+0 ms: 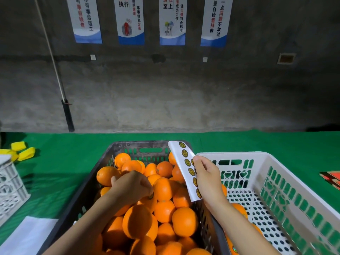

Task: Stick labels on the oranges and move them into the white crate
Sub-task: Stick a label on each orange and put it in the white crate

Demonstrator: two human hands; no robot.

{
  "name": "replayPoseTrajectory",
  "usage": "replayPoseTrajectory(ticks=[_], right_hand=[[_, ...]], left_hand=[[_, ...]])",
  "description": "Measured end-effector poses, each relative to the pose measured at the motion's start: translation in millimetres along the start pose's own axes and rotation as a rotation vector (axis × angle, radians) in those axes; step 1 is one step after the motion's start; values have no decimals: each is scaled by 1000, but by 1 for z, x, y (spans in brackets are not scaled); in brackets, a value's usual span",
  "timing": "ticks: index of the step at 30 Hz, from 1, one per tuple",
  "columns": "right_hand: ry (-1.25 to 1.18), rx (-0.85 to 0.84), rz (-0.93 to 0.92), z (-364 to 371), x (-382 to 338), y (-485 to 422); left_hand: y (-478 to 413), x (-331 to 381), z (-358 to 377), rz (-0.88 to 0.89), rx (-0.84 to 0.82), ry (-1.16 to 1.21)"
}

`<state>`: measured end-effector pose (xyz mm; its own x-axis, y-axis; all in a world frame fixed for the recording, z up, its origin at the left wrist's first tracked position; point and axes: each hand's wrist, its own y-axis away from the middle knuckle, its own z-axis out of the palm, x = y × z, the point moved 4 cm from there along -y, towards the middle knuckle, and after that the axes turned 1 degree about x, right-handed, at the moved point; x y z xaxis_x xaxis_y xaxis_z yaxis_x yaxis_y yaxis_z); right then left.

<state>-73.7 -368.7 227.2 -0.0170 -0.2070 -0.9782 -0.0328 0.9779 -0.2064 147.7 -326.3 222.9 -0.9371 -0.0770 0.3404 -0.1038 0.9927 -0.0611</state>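
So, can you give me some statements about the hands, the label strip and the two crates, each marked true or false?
1. The right hand holds the label strip. True.
2. The left hand hovers over the white crate. False: its fingers curl over an orange in the dark crate.
3. The white crate is full to the rim. False: only a few oranges show in it, and much of its floor is bare.
4. The white crate stands right of the dark crate. True.
5. The table cloth is blue. False: it is green.
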Motion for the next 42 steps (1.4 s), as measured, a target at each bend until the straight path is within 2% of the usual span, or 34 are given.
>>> replayPoseTrajectory(ticks=[13,16,22,27,30,33,38,42], right_hand=[[27,-21,48,3,-1,1],[27,-35,57,5,-1,2],[25,-45,57,5,-2,3],[21,-56,60,6,-2,3],[23,-50,44,5,-1,3],[13,-48,32,4,0,2],[-7,-63,17,4,4,-1],[74,-62,-79,6,4,-1]], left_hand=[[1,-3,5,-30,151,-157],[-1,-10,5,-136,72,-239],[-1,-14,20,-93,-118,-311],[-6,-8,19,-90,-86,-356],[-7,-7,23,-56,-39,-287],[-5,-5,18,-35,69,-48],[-6,0,-24,70,343,767],[-7,-5,-32,-207,372,1376]])
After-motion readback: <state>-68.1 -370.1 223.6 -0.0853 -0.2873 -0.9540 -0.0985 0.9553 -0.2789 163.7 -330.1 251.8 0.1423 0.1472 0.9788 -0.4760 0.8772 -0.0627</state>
